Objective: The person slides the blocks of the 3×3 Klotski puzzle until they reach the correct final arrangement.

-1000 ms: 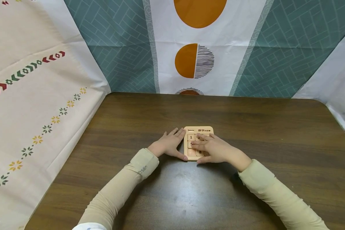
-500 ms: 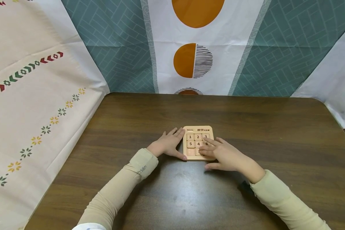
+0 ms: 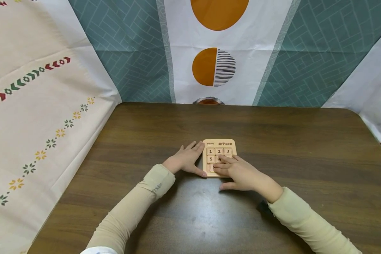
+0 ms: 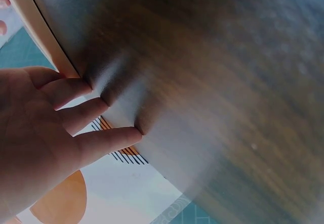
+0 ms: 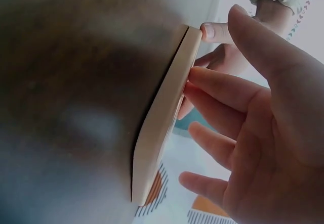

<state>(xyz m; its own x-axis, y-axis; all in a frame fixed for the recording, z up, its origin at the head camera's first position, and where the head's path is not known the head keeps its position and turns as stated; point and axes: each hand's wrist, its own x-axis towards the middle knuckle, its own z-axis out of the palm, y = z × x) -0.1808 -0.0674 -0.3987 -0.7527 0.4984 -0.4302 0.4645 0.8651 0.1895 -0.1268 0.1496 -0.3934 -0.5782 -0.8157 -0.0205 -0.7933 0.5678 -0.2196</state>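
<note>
A pale wooden sliding number puzzle [image 3: 216, 141] lies flat on the table. Tiles 1, 2, 3 and 5 show in the head view, while fingers partly cover the others. My left hand [image 3: 186, 159] is spread along the puzzle's left side, thumb at its lower left corner. In the left wrist view, straight fingers [image 4: 109, 142] lie beside the puzzle's edge [image 4: 48, 34]. My right hand [image 3: 245, 174] reaches over the lower right, its extended fingertips on the lower tiles and its thumb off the board. The right wrist view shows the puzzle's thick side [image 5: 164, 118] beyond those fingers [image 5: 223, 87].
The dark wooden table [image 3: 152, 127] spreads around the puzzle. A teal and white patterned cloth [image 3: 254, 70] hangs behind it, and a cream embroidered cloth [image 3: 50, 106] borders the left. A small dark object [image 3: 264, 208] lies partly beneath the right forearm.
My right hand first drew back right, then came left over the lower tiles. A bottom-row tile has slid left into the lower left gap. The left hand has stayed still.
</note>
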